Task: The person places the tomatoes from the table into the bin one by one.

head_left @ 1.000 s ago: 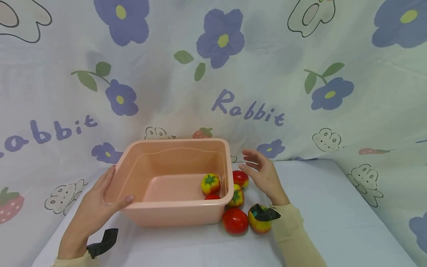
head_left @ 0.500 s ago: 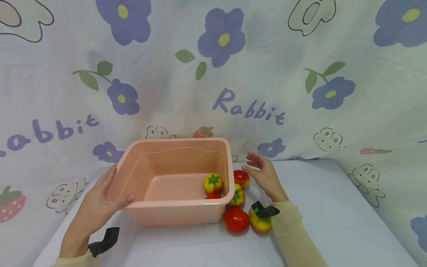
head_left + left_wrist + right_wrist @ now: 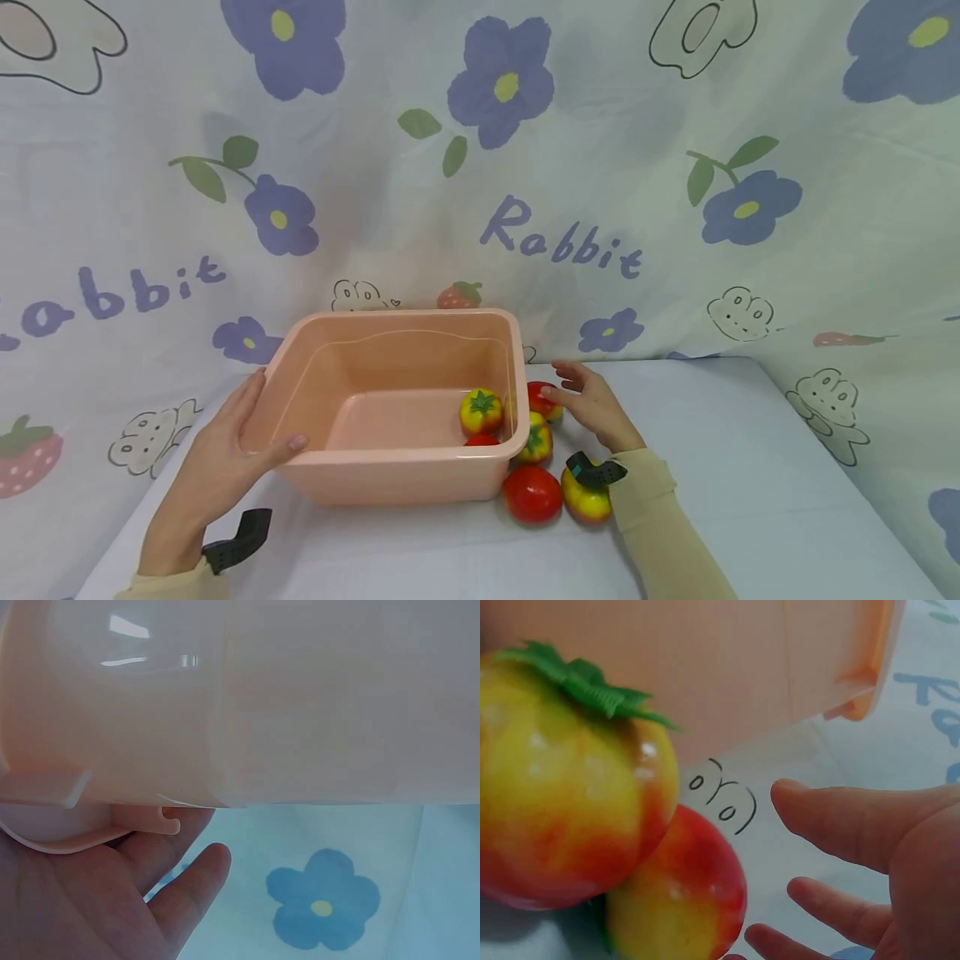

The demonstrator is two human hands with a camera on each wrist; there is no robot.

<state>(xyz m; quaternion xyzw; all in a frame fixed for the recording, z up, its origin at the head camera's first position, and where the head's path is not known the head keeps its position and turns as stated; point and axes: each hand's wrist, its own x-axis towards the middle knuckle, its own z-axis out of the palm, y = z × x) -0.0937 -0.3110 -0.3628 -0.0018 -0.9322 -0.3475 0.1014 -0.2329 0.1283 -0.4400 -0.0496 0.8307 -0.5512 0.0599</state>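
Note:
My left hand [image 3: 213, 458] holds the left end of a peach plastic bin [image 3: 390, 479], its thumb over the front rim and its fingers along the outside. A yellow-red toy tomato [image 3: 481, 412] and a red one [image 3: 483, 440], mostly hidden by the front wall, lie in the bin's right end. My right hand [image 3: 596, 408] hovers at the far red-yellow toy tomato [image 3: 537, 395], fingers spread. The right wrist view shows a gap between its thumb [image 3: 832, 821] and that tomato [image 3: 686, 889]. A yellow-red tomato with a green calyx [image 3: 574, 776] lies nearer.
A red toy tomato [image 3: 532, 496] sits by the bin's front right corner. Beside it, a yellow one [image 3: 588, 498] is partly covered by the right wrist's black strap [image 3: 595, 471]. Behind the white tabletop [image 3: 750, 483] hangs a cloth printed with flowers and rabbits [image 3: 420, 217].
My right hand has lowered and come closer to the far tomato. The left hand and bin keep their places; the whole view has shifted slightly.

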